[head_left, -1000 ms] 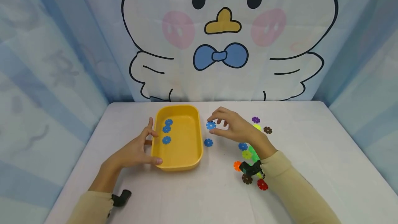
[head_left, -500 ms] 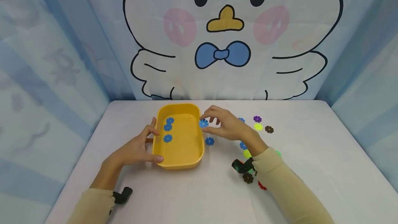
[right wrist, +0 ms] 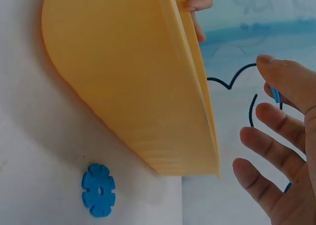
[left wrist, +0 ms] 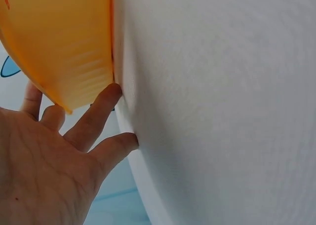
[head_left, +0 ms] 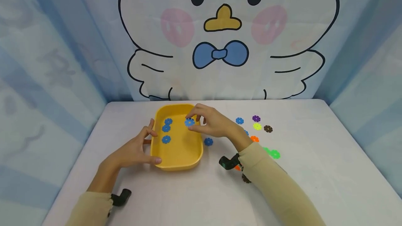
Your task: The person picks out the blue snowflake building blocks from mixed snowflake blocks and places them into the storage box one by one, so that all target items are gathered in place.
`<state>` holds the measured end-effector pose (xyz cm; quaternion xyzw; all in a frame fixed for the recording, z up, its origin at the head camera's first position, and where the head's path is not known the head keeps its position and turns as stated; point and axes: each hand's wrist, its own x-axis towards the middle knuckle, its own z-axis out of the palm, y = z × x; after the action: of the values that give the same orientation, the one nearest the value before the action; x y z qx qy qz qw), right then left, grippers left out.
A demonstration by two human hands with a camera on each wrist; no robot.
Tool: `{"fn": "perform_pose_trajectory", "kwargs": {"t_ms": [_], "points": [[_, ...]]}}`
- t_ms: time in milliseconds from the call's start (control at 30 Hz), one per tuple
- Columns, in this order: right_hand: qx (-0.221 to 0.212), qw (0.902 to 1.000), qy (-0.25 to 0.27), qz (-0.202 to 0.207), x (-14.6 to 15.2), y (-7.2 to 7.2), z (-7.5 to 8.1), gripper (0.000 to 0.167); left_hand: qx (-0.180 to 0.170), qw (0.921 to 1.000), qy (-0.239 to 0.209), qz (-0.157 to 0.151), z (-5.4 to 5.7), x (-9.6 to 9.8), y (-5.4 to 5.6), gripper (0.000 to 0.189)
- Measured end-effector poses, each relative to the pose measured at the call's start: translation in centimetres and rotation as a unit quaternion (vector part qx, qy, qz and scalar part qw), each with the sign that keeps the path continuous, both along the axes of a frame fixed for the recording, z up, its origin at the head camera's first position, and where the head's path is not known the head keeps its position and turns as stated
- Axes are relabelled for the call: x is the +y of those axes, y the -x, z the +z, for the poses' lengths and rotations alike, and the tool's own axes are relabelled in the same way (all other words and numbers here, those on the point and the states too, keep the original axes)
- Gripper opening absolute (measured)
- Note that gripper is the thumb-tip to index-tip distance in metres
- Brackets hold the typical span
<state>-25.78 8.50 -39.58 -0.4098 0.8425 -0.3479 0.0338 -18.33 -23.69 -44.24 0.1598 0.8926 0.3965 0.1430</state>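
Brown disc [head_left: 246, 178]: partly covered by right sleeve [head_left: 276, 184]; head view, 5 o'clock.
Held blue disc [right wrist: 275, 94]: mostly hidden by right hand [head_left: 216, 123]; right-wrist view, 3 o'clock.
Yellow tray [left wrist: 59, 37]: cut off by top edge; left-wrist view, 10 o'clock.
Left hand [left wrist: 49, 161]: cropped; same view, 8 o'clock.

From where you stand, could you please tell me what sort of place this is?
Probably a small curtained recording booth: printed curtains hang behind and on both sides of a pale table, and each wrist wears a black device.
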Motion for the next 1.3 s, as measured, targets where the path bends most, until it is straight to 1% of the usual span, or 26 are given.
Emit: {"fn": "perform_pose_trajectory", "kwargs": {"t_ms": [67,200,333,467,567,700,800,967,1167,1300], "points": [[-0.002,1.0,-0.002,0.006,-0.7,0.2,0.1,0.035,-0.003,1.0,0.002,0.005,0.0,-0.1,0.0,0.082],[-0.011,0.9999,-0.006,0.009,-1.6,0.3,0.2,0.034,-0.01,0.9999,-0.007,0.002,-0.1,-0.2,0.1,0.082],[-0.019,0.9997,-0.01,0.011,-2.4,0.4,0.1,0.036,-0.008,0.9999,-0.008,0.001,0.0,-0.2,0.2,0.083],[-0.02,0.9995,-0.023,0.009,-3.3,0.5,-0.1,0.039,-0.001,1.0,-0.008,-0.004,0.1,-0.1,0.3,0.083],[-0.024,0.9991,-0.036,0.007,-3.8,0.4,-0.1,0.04,-0.003,0.9999,-0.011,-0.009,0.1,-0.1,0.4,0.083],[-0.032,0.9983,-0.047,0.011,-4.5,0.4,0.0,0.039,-0.011,0.9998,-0.016,-0.008,0.1,-0.1,0.3,0.083],[-0.036,0.9978,-0.052,0.021,-5.0,0.4,0.1,0.038,-0.01,0.9996,-0.022,-0.01,0.0,-0.2,0.3,0.083],[-0.046,0.9959,-0.061,0.048,-5.9,0.6,0.3,0.037,-0.01,0.9995,-0.027,-0.011,-0.1,-0.2,0.3,0.084],[-0.054,0.9911,-0.108,0.057,-7.1,1.1,0.6,0.038,-0.006,0.9993,-0.033,-0.014,0.0,-0.3,0.2,0.081],[-0.075,0.985,-0.144,0.058,-7.5,1.5,0.7,0.037,-0.004,0.9989,-0.04,-0.024,-0.1,-0.2,0.3,0.08]]}}
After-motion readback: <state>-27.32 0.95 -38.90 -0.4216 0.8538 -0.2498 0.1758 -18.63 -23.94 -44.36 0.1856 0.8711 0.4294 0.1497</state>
